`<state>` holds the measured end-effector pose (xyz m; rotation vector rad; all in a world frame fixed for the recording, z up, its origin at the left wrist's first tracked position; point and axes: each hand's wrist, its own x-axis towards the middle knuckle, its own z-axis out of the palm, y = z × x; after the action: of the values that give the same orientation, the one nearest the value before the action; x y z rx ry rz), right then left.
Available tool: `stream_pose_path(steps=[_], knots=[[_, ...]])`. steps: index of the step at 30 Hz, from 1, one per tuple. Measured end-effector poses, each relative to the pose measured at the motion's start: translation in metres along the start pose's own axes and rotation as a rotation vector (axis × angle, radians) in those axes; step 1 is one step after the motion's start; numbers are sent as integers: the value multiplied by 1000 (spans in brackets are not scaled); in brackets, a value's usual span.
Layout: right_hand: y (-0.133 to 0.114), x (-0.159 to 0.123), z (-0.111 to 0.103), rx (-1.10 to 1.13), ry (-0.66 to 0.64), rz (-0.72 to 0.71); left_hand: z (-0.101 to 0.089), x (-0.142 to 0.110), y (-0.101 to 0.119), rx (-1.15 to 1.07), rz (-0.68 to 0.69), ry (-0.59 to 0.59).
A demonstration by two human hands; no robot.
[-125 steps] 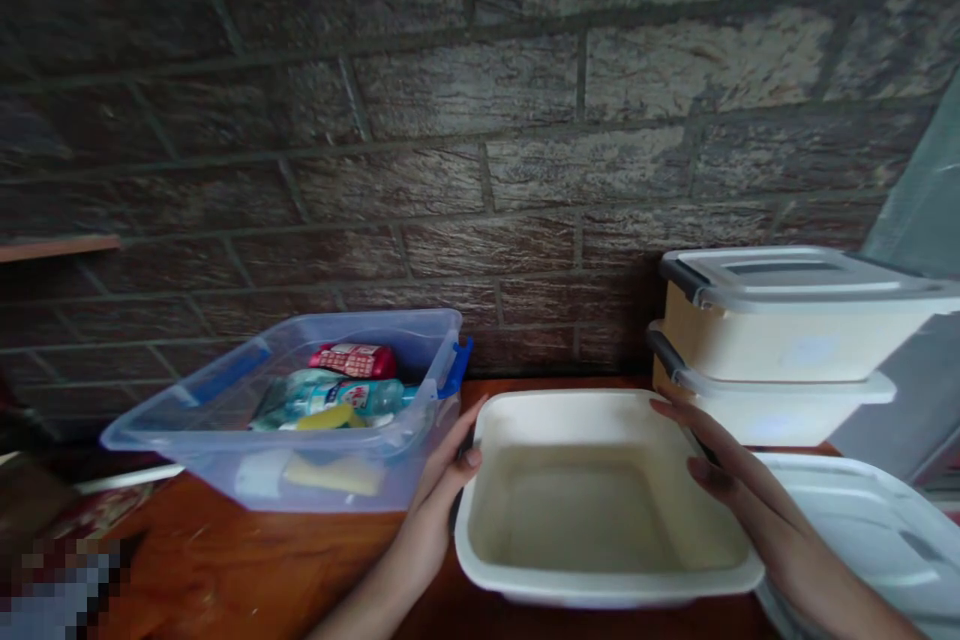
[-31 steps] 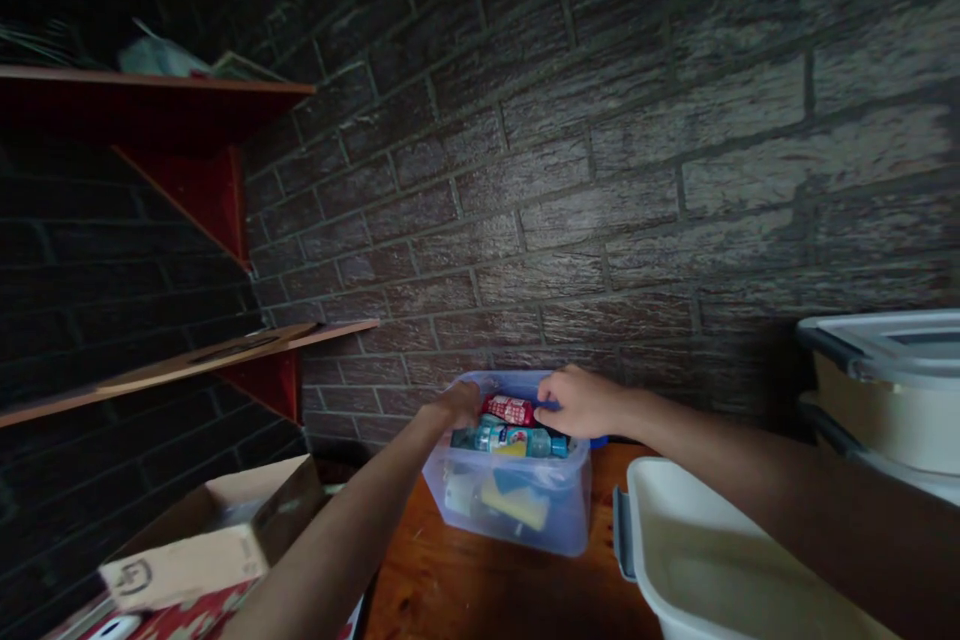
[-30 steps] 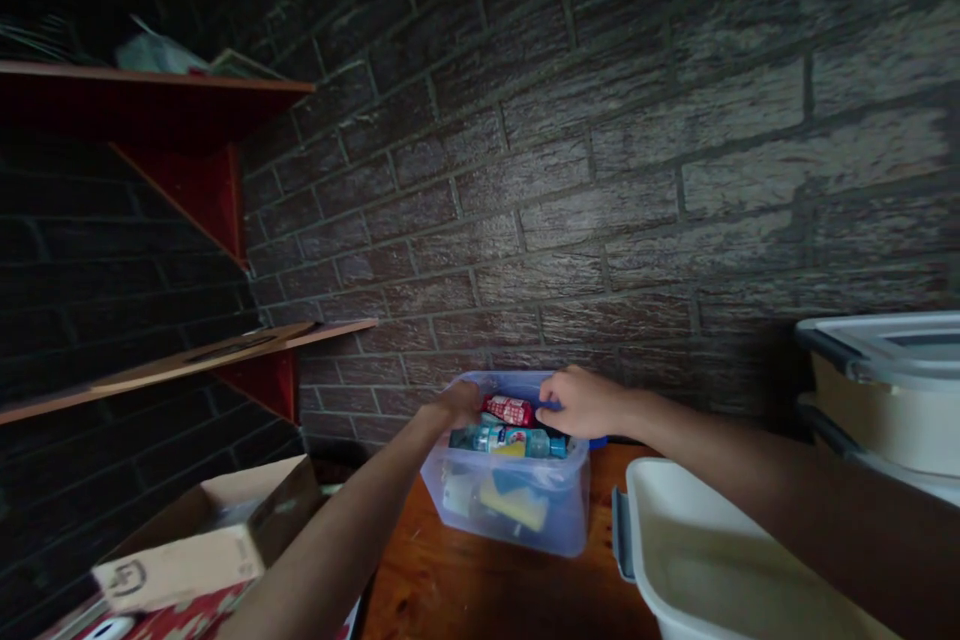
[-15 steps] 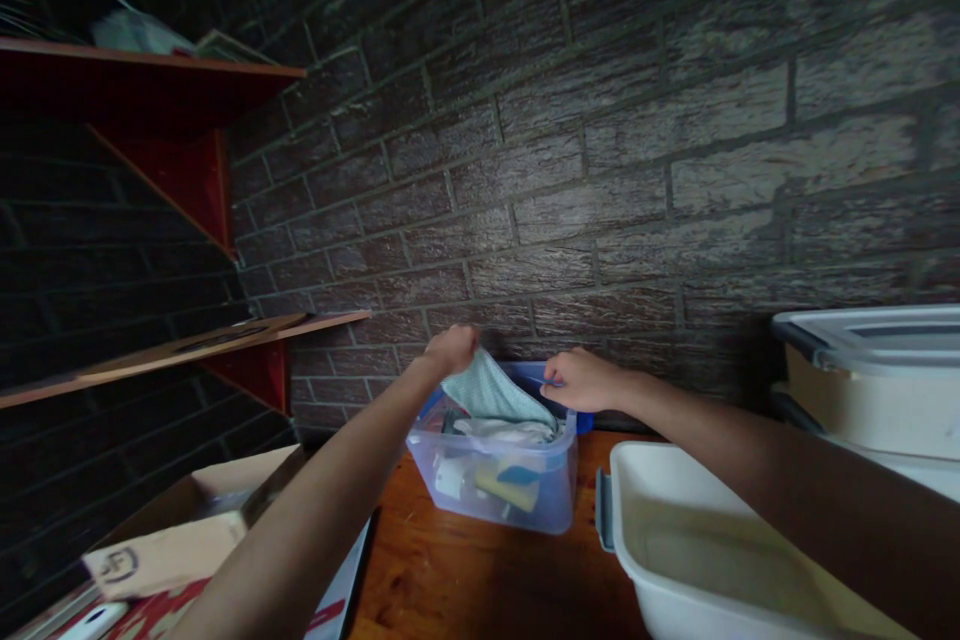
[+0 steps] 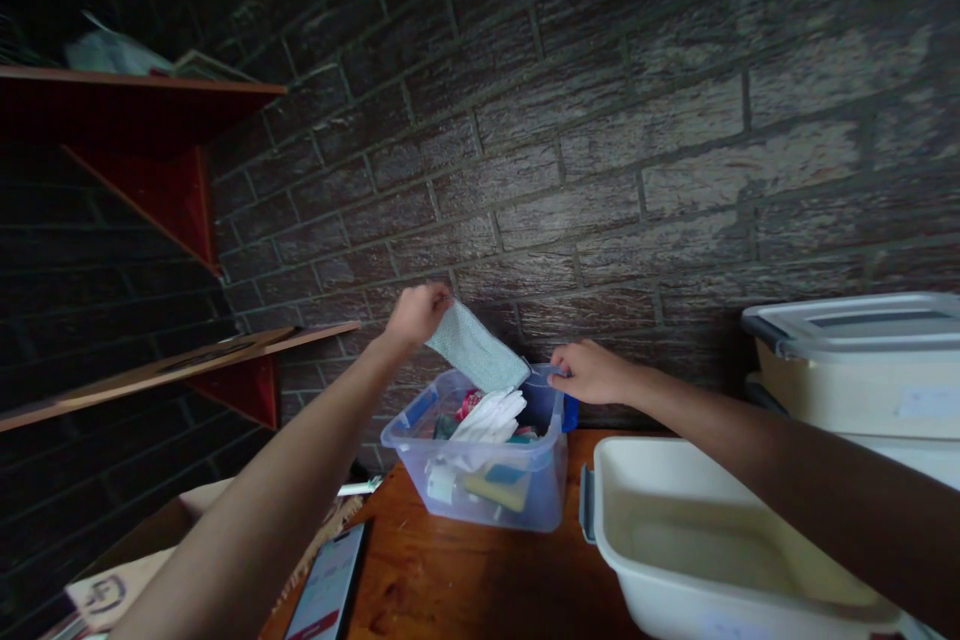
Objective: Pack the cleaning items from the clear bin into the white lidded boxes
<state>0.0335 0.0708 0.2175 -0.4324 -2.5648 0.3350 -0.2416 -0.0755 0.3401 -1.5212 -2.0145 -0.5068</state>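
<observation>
My left hand [image 5: 417,313] is closed on a corner of a pale green cloth [image 5: 475,348] and holds it up above a clear plastic bin [image 5: 495,495] on the wooden table. My right hand [image 5: 589,372] is closed on the bin's far right rim by its blue latch. Inside the bin lie a white glove [image 5: 489,414], bottles and a yellow sponge [image 5: 493,488].
An open cream tub [image 5: 631,583] stands right of the bin, with two lidded cream tubs [image 5: 862,360] stacked behind it. A phone [image 5: 326,594] lies on the table's left edge above a cardboard box [image 5: 124,575]. Wooden shelves [image 5: 187,365] jut from the brick wall at left.
My left hand has pulled the green cloth up out of the bin, exposing a white glove. My right hand moved from the bin's contents to its rim. Earlier both hands held the cream tub.
</observation>
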Motion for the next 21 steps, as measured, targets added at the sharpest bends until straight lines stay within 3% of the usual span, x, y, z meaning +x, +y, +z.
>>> stream_pose_path(steps=[6,11,16,21], knots=[[-4,5,-9,179,164,25,-30,-7,68,-199,205,255],[-7,-5,-22,476,66,-29,-45,-12,130,-373,413,389],[-7,-44,-36,777,48,-15,-28,-11,168,-615,413,495],[-2,-90,-62,910,81,86,1,-8,204,-776,457,487]])
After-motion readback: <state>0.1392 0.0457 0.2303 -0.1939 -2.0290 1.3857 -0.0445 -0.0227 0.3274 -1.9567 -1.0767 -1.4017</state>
